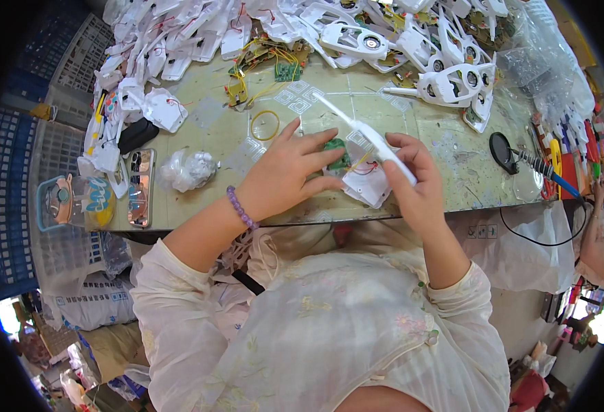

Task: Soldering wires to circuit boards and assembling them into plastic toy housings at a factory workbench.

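My right hand (418, 178) is closed on a long white plastic housing half (377, 141), held tilted with its narrow end pointing up and left. Below it is a second white plastic shell part (368, 185) with thin red and yellow wires, partly covered by my right fingers. My left hand (291, 165) reaches over the table with its fingers spread. Its fingertips lie at a small green circuit board (336, 152) beside the shell part; whether they press on it is hard to see.
White plastic housings (370, 42) are heaped along the far side, with wired circuit boards (288, 71) before them. A yellow ring (265, 125), crumpled clear plastic (188, 170), a phone (141, 189) and a bottle (96, 199) are leftward. A blue-handled soldering iron (545, 168) rests at right, its cord hanging.
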The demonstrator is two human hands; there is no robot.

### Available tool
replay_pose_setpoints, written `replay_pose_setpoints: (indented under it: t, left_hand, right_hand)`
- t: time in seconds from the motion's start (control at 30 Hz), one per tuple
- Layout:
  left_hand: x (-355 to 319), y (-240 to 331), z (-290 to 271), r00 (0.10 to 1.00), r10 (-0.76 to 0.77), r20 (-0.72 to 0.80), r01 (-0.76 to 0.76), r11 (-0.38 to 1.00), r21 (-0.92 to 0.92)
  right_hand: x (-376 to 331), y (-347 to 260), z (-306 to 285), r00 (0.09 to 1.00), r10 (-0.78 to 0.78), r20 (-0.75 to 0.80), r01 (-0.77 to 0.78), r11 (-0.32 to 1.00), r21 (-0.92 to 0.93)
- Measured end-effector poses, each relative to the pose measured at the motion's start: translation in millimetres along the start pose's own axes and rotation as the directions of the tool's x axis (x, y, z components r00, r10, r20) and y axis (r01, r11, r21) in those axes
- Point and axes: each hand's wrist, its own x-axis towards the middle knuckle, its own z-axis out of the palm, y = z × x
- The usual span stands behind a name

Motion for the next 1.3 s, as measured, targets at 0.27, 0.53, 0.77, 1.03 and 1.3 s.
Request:
replay_pose_setpoints:
  t: [0.27,0.53,0.77,1.03,1.3]
  left_hand:
    - [-4,3,-2,0.968,-0.230,-0.103,0.209,0.960,-0.188]
    - [27,6,-8,0.992,0.114,0.057,-0.110,0.992,-0.068]
    - [15,3,-19,0.993,0.009,0.116,0.005,0.993,-0.119]
    - [-193,-11,-84,0.744,-0.131,0.655,0.609,0.535,-0.586]
    - [-354,-125,174,0.108,-0.925,0.365,0.992,0.077,-0.097]
  right_hand:
    - [-7,-10,11,0.866,-0.491,0.098,0.475,0.744,-0.469]
    - [0,-10,-1,0.804,-0.375,0.461,0.577,0.679,-0.454]
    - [-4,-14,-16,0.865,-0.435,0.249,0.501,0.766,-0.402]
    - [-25,18,-42,0.925,-0.369,0.090,0.371,0.823,-0.431]
    - [-21,5,-32,0.876,-0.385,0.289,0.473,0.577,-0.666]
